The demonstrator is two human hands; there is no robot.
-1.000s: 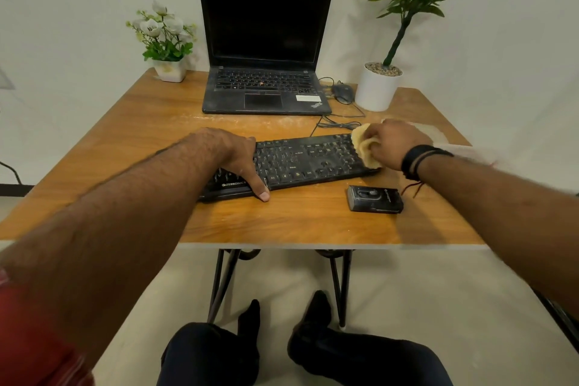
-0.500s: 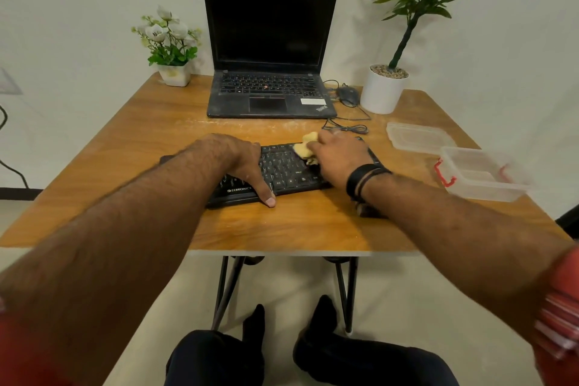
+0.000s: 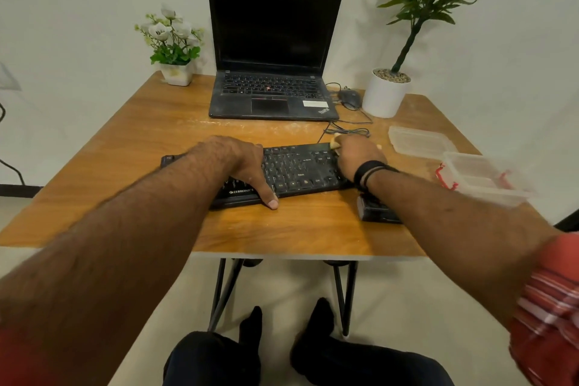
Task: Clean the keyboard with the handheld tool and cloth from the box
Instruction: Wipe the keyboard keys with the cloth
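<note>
Your left hand [image 3: 242, 163] lay flat, fingers relaxed, on the one keyboard [image 3: 294, 171]; your right hand [image 3: 355, 157] gripped a yellow cloth [image 3: 334, 145] at its far right corner, mostly hidden. One dark tool [image 3: 372, 211] sat near, half covered by your forearm. One box [image 3: 484, 177] stood right.

White lettering reading "ZEBRONICS" runs along the front edge of the black keyboard [image 3: 294, 171], just left of a thumb. Behind the keyboard, the open laptop [image 3: 272, 72] bears a "ThinkPad" logo at its palm rest's right corner; key legends stay illegible.
</note>
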